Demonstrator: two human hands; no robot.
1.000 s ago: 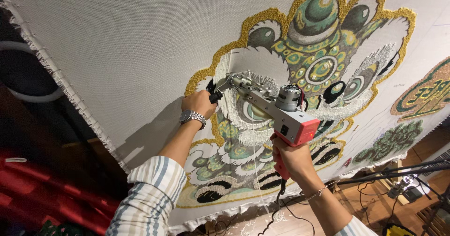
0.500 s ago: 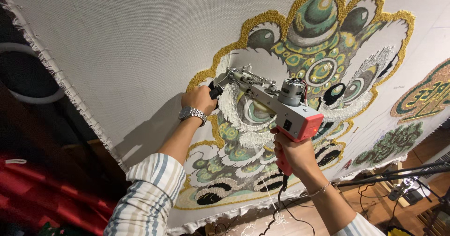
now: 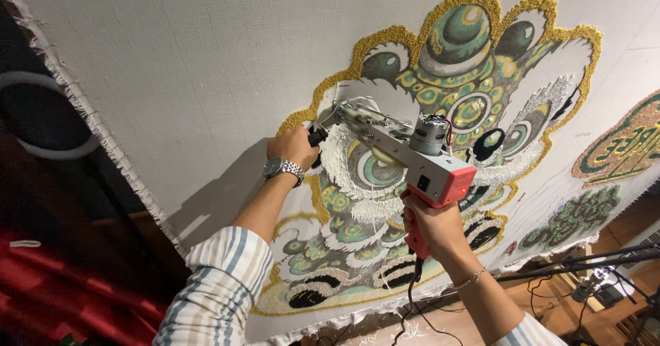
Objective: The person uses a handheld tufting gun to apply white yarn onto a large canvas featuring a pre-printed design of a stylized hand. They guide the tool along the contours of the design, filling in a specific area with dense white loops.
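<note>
Head camera looks up along a tufting gun [image 3: 405, 155], a grey metal body with a red rear block and a small motor on top, its front end pressed against the stretched backing cloth [image 3: 172, 64] at the left side of the tufted design. The right hand [image 3: 433, 228] has its fingers wrapped tight round the red pistol grip under the gun, a thin bracelet on that wrist, and a black cable [image 3: 411, 298] hangs down from the grip. The left hand [image 3: 294, 147], with a metal wristwatch [image 3: 283, 169] and a striped sleeve [image 3: 216, 287] behind it, is closed round the black front handle beside the needle. Around the gun's tip lies the lion-head pattern [image 3: 454, 105] in white, green and gold yarn. A second tufted motif [image 3: 622, 147] sits well apart at the right edge.
</note>
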